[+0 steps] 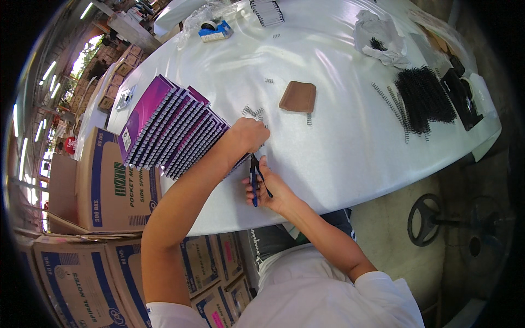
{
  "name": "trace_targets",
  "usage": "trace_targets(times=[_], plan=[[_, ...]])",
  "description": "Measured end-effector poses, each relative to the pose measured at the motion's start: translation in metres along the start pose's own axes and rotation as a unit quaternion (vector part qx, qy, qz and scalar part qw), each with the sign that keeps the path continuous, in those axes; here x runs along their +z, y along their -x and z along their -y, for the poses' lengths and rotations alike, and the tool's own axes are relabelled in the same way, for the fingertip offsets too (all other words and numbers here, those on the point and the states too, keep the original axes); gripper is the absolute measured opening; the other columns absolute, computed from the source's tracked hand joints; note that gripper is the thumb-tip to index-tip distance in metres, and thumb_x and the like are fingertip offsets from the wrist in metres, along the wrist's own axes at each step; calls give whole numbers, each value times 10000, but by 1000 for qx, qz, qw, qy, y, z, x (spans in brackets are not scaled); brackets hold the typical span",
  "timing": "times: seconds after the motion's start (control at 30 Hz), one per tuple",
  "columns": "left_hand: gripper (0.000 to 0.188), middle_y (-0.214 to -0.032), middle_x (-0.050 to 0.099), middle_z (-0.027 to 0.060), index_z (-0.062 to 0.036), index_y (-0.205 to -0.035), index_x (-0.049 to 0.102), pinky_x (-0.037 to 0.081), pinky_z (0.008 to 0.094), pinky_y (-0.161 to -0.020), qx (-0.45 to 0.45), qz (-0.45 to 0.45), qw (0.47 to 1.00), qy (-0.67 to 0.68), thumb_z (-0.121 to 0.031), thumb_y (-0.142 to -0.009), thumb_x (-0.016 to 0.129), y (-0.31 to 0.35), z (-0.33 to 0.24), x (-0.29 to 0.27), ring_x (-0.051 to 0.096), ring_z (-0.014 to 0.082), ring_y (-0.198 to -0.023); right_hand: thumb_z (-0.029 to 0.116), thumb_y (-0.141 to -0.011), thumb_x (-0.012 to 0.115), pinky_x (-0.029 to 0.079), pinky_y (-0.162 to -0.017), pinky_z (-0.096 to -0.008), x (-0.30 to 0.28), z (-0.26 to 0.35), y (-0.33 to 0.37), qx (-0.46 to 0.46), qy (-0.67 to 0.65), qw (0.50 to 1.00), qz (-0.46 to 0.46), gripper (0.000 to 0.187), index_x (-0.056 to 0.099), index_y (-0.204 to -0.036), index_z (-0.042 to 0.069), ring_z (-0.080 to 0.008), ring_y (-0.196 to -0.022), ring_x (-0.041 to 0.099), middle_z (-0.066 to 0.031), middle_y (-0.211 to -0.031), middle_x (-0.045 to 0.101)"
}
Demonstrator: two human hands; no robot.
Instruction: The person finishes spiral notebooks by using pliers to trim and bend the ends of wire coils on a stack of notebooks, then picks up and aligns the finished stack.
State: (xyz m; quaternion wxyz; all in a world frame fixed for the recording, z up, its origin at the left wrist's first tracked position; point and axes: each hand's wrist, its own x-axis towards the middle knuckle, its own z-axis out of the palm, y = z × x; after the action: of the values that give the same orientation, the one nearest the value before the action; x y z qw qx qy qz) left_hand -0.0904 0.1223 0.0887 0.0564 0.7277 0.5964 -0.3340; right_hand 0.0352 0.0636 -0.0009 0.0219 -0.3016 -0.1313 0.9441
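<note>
Our right hand (pixel 275 191) is on the pliers (pixel 253 174), purple notebooks (pixel 169 128) close by
We've got it wrapped round the dark blue handles (pixel 254 197), just beside the stack on the white table (pixel 339 158); our left hand (pixel 250 135) is curled near some loose wire coils (pixel 252 112), and honestly we can't tell if it's gripping anything

Cardboard boxes (pixel 109 205) at left, blue box (pixel 217 33); black spoked ring (pixel 431 221), right

Green and blue lettering (pixel 120 179) marks cartons (pixel 104 191); a label (pixel 126 139) on purple notebooks (pixel 178 131) seems illegible
</note>
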Motion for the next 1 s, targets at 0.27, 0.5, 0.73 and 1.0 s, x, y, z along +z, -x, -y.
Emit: trace_targets(times=[0.27,0.5,0.73,1.0], plan=[[176,-1000,707,153,-48,-922,732,561,381,-770,-6,-13,1000,2,-50,-766,650,-2,1,2,694,287,-942,731,-879,392,546,-715,-494,-2,10,-12,19,-55,998,-5,806,572,-929,-53,-299,-744,573,-144,-830,544],[193,-1027,701,160,-48,-941,731,561,382,-779,-14,-12,1000,18,-50,-763,657,-3,1,1,691,289,-957,721,-877,417,547,-704,-492,-6,13,-8,35,-40,999,-10,809,577,-931,-70,-304,-735,571,-154,-820,545],[195,-1061,691,163,-47,-942,728,562,387,-782,-14,9,1000,20,-33,-760,659,-2,1,-4,686,292,-968,717,-877,423,555,-714,-485,-6,13,-5,40,-30,999,-11,816,580,-936,-82,-314,-726,575,-167,-824,552],[169,-1010,703,141,-60,-915,733,565,387,-763,-7,-17,1000,16,-72,-762,664,-1,2,3,691,287,-949,713,-886,429,360,-465,-305,-1,17,-10,69,-94,993,11,716,494,-840,2,-171,-534,388,-48,-683,416]])
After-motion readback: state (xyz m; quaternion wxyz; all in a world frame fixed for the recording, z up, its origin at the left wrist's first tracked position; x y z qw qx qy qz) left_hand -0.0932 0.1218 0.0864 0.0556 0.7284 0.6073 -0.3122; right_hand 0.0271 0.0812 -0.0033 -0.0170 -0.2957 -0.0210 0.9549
